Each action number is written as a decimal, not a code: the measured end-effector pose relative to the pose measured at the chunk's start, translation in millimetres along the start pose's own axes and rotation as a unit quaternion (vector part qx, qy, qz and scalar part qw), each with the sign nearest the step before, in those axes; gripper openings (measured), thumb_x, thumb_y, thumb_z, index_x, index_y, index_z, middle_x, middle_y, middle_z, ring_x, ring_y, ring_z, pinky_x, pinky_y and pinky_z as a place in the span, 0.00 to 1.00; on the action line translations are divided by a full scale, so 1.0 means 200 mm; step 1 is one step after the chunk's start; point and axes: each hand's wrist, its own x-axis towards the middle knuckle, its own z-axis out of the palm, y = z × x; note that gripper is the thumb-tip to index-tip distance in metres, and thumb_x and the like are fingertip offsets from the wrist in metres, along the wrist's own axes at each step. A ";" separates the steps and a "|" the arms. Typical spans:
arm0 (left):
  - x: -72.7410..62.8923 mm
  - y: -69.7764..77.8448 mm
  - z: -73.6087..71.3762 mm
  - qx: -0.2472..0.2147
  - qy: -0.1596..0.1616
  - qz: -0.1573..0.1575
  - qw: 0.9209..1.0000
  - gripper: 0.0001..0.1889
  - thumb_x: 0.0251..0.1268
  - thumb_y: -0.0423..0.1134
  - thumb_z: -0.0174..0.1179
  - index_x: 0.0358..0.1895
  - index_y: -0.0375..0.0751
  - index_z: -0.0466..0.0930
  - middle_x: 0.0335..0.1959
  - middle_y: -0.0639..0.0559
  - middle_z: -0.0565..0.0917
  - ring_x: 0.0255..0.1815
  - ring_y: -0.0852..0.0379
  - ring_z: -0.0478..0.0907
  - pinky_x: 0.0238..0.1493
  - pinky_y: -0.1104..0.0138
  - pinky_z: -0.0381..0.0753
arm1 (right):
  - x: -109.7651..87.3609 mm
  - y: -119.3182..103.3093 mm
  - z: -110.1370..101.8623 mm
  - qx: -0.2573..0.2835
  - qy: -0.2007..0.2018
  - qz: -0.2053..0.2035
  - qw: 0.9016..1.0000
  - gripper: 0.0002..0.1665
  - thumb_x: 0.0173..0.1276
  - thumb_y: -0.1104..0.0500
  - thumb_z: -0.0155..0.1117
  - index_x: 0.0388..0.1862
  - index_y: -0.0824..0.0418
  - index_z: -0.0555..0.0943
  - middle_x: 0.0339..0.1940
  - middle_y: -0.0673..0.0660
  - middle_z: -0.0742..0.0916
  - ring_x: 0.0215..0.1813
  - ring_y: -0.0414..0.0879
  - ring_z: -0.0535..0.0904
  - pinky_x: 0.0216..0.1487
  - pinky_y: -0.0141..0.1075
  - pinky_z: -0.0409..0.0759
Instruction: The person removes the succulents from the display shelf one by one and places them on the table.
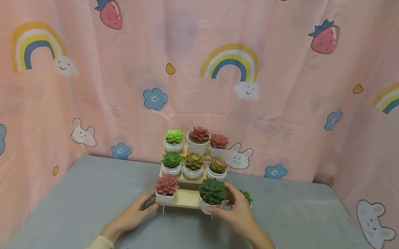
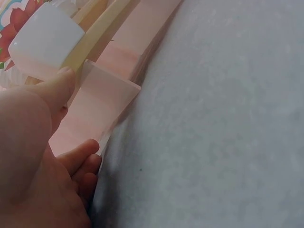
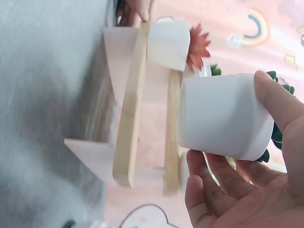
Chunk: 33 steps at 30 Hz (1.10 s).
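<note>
Head view: the right hand pinches a white pot with a dark-green rosette succulent at the right end of the lowest tier of a pale wooden tiered stand. The left hand grips that tier's left end, beside a dusty-red succulent in a white pot. Placing the dark-green plant seems the step in hand; the next move would call for settling its base before letting go. Bare wood lies between these two pots, giving sideways room; six succulents in white pots fill the tiers behind. A green plant, mostly hidden, sits close beyond the right hand, so that side looks tighter. The gray table reaches back to a pink printed curtain.

Left wrist view: the thumb presses the tier's edge, the other fingers curled beside a pale flat side panel.

Right wrist view: thumb and fingers clasp the white pot beside the wooden slats; whether its base touches them, I cannot tell.
</note>
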 end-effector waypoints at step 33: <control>0.00 0.00 0.00 -0.005 0.001 -0.006 1.000 0.35 0.77 0.48 0.55 0.80 0.38 0.56 0.80 0.35 0.59 0.81 0.32 0.53 0.79 0.36 0.52 | -0.11 0.17 -0.45 -0.065 0.063 0.054 0.994 0.53 0.69 0.51 0.69 0.79 0.74 0.52 0.76 0.76 0.66 0.65 0.67 0.74 0.59 0.53 0.78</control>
